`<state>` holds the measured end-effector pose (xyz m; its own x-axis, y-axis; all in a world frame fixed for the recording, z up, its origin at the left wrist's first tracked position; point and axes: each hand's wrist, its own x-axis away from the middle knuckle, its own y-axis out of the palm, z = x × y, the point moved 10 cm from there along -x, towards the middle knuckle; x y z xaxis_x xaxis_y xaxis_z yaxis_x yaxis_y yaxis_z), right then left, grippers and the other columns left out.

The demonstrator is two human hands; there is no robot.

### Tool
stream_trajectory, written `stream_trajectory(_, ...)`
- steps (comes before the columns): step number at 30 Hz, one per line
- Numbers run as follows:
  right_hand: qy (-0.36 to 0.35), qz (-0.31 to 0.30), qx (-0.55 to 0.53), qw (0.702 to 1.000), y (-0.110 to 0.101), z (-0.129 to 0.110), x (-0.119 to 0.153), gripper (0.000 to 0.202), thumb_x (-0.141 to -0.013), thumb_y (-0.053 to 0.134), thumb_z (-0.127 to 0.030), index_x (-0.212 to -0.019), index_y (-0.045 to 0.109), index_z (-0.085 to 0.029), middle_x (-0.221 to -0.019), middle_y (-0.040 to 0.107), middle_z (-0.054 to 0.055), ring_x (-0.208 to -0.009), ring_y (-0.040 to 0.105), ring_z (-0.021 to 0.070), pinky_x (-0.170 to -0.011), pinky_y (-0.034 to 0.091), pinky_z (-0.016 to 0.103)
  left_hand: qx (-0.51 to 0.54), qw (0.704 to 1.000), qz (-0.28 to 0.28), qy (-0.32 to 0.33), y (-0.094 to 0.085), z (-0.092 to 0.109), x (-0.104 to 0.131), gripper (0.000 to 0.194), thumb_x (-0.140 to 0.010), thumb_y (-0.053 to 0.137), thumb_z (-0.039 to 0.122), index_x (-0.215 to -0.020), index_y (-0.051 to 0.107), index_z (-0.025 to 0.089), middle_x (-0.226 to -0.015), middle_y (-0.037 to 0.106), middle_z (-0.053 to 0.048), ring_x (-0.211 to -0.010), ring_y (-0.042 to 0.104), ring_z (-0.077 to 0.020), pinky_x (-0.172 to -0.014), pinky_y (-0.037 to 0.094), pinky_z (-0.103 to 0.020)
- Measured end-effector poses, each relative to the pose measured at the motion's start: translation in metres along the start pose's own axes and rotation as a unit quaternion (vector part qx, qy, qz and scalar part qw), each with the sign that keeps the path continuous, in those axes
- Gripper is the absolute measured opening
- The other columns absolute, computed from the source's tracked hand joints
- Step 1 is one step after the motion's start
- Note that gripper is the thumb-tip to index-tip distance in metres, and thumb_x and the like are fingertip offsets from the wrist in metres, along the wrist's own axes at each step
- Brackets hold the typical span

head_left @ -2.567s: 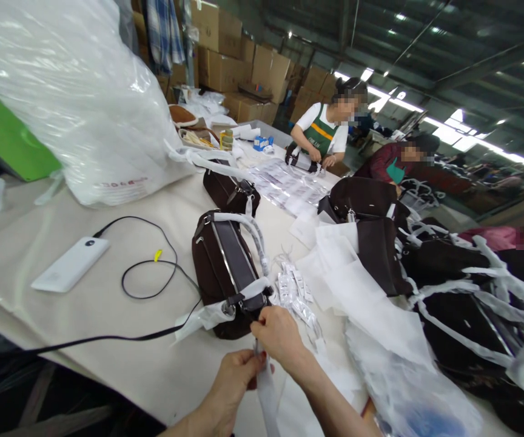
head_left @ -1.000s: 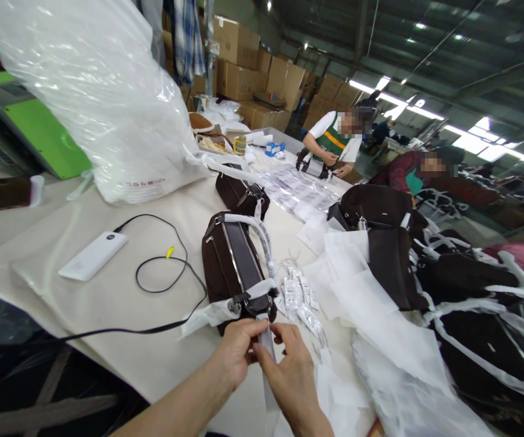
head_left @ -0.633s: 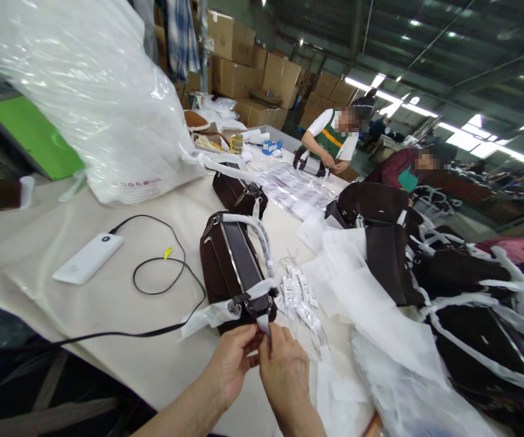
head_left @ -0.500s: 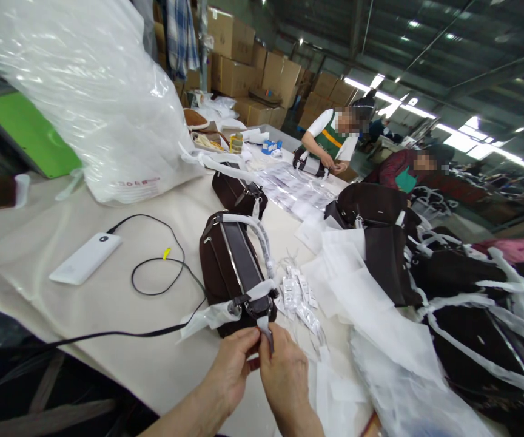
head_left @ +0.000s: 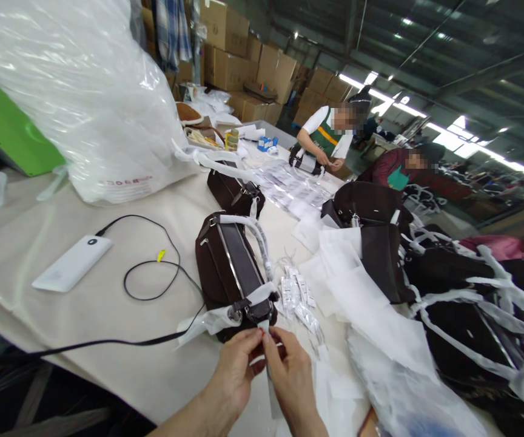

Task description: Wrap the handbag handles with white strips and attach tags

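A dark brown handbag (head_left: 225, 267) lies on the table, its handle (head_left: 261, 243) wrapped in clear and white packing film. At its near end, my left hand (head_left: 237, 367) pinches a pale wrapping strip (head_left: 272, 394) attached by the bag's metal ring. My right hand (head_left: 292, 367) closes its thumb and fingers on the same strip, close beside the left fingertips. A length of the strip hangs below, between my hands. Silver-white tags (head_left: 296, 291) with strings lie just right of the bag.
A second brown bag (head_left: 230, 188) sits behind. On the left are a white power bank (head_left: 73, 264) with a black cable (head_left: 153, 297) and a large plastic sack (head_left: 120, 121). White sheets (head_left: 357, 291) and more bags (head_left: 453, 340) cover the right. A co-worker (head_left: 328, 136) handles a bag at the far end.
The view has shifted slightly, so things on the table appear further left. My right fingers have spread and shifted on the strip, and more of it now shows hanging below.
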<state>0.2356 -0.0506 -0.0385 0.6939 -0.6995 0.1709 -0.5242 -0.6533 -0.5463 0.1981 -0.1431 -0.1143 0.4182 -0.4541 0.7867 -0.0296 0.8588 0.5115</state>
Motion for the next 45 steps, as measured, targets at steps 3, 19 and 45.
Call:
stream_trajectory(3, 0.104, -0.042, -0.174, 0.978, 0.011, 0.019, -0.005, 0.032, -0.073, 0.055, -0.044, -0.083, 0.063, -0.015, -0.073, 0.064, 0.005, -0.068, 0.057, 0.017, -0.062, 0.044, 0.027, 0.0, 1.0, 0.002, 0.0, -0.002, 0.002, 0.0, 0.026, -0.043, 0.075, 0.022, -0.063, 0.059, 0.014, -0.061, 0.061, -0.001, -0.058, 0.053, -0.0131, -0.054, 0.039, -0.026)
stream_trajectory(19, 0.275, -0.083, -0.498, 0.818, 0.047, 0.042, -0.002, 0.022, -0.049, 0.077, -0.027, -0.059, 0.061, -0.015, -0.054, 0.061, -0.002, -0.053, 0.054, 0.0121, -0.054, 0.042, 0.023, 0.028, 0.999, 0.024, -0.009, -0.001, -0.002, -0.004, 0.006, -0.064, 0.061, 0.008, -0.062, 0.06, 0.014, -0.062, 0.06, 0.0, -0.057, 0.053, -0.0114, -0.054, 0.039, -0.025)
stream_trajectory(45, 0.261, -0.139, -0.541, 0.787, 0.063, 0.04, 0.001, 0.024, -0.056, 0.074, -0.026, -0.056, 0.053, -0.016, -0.052, 0.053, -0.004, -0.051, 0.045, 0.0076, -0.051, 0.035, 0.019, 0.069, 0.995, 0.045, -0.051, -0.005, -0.021, -0.002, 0.007, -0.076, 0.057, 0.013, -0.077, 0.055, 0.019, -0.054, 0.053, 0.005, -0.045, 0.048, -0.0089, -0.047, 0.034, -0.023)
